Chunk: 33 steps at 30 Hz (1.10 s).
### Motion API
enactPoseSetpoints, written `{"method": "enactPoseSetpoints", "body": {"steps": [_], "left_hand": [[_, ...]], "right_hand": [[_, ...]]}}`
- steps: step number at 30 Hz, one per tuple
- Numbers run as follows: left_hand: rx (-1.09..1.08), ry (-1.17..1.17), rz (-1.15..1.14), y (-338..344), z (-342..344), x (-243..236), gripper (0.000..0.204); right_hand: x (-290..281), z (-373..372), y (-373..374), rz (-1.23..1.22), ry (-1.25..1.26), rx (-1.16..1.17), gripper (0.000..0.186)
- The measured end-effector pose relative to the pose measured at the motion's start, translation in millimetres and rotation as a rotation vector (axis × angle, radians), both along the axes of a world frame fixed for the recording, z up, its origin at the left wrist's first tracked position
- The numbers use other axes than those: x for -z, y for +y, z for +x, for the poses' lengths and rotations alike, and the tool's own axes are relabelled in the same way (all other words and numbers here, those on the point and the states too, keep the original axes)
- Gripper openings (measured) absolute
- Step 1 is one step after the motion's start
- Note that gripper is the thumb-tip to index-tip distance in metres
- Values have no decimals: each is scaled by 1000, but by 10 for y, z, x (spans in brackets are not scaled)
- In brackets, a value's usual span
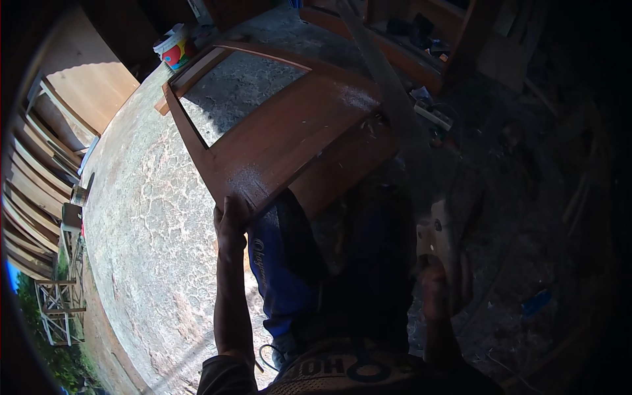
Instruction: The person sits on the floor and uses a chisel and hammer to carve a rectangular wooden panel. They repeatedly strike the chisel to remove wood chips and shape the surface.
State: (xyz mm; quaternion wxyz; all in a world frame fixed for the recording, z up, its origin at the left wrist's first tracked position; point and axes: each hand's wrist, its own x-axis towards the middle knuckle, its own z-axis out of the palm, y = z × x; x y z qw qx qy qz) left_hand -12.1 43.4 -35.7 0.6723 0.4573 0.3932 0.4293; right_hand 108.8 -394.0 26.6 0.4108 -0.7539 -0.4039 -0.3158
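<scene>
A brown wooden panel with an open rectangular frame (283, 131) lies tilted across the person's front, near my blue-trousered left leg. My left hand (230, 224) is closed on its near left corner, beside a pale patch of dust. My right hand (438, 286) is closed round the light wooden handle of a handsaw (432, 224). The long blade rises beside the panel's right end, where more pale dust shows. A second brown board (342, 178) shows beneath the panel, partly in shadow.
A colourful bucket (174, 49) stands at the back. A wooden cabinet (454, 46) holds dark items. Planks and boards (99, 92) lean on the left, near a timber trestle (62, 309). Small items (434, 115) and offcuts lie on the shadowed concrete floor (151, 263) at right.
</scene>
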Motion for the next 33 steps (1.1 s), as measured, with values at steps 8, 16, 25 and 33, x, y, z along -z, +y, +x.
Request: {"method": "enactPoseSetpoints", "body": {"steps": [8, 16, 25, 33], "left_hand": [[218, 148, 51, 337, -586, 54, 44], [231, 229, 41, 248, -761, 505, 54], [7, 234, -186, 431, -1188, 2002, 43], [-52, 286, -274, 564, -1408, 2675, 56]], "right_hand": [[102, 93, -134, 354, 602, 236, 35], [647, 333, -635, -116, 344, 187, 24], [1186, 148, -869, -458, 300, 418, 33], [2268, -30, -1605, -712, 391, 433, 33]]}}
